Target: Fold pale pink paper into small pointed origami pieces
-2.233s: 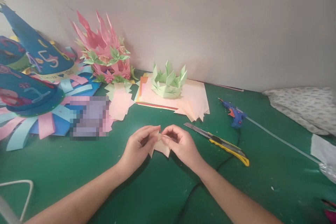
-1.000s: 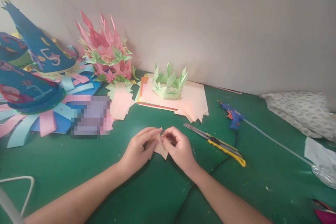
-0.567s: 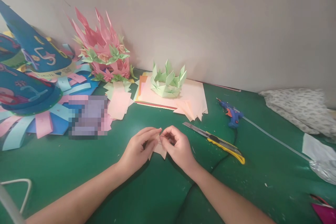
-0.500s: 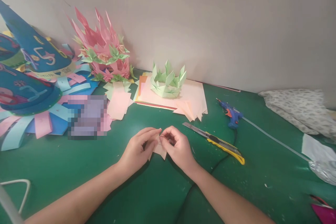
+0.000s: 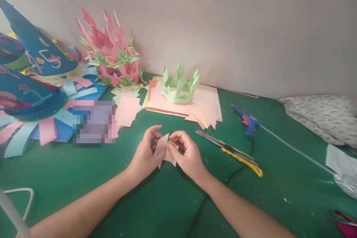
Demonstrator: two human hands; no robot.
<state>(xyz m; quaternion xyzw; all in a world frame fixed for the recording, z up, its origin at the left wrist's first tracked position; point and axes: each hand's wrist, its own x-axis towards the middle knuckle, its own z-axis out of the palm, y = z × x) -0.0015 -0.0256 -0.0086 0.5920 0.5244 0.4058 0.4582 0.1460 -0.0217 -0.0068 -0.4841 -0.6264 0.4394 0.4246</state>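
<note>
Head view: pinched a small folded peach paper piece (image 5: 162,144) between left hand (image 5: 145,155) and right hand (image 5: 188,155), fingers closed on opposite edges, seemingly steadying a fold, just above the near-centre green counter (image 5: 156,204); utility knife (image 5: 231,151) lying right.

Left hand (image 5: 145,155), right hand (image 5: 187,155), both pinched

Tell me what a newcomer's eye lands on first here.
The left hand and right hand pinch a small folded peach paper over the middle of the green table. A spiky pink crown stands against the wall at back left, and a green crown sits on sheets to its right.
</note>
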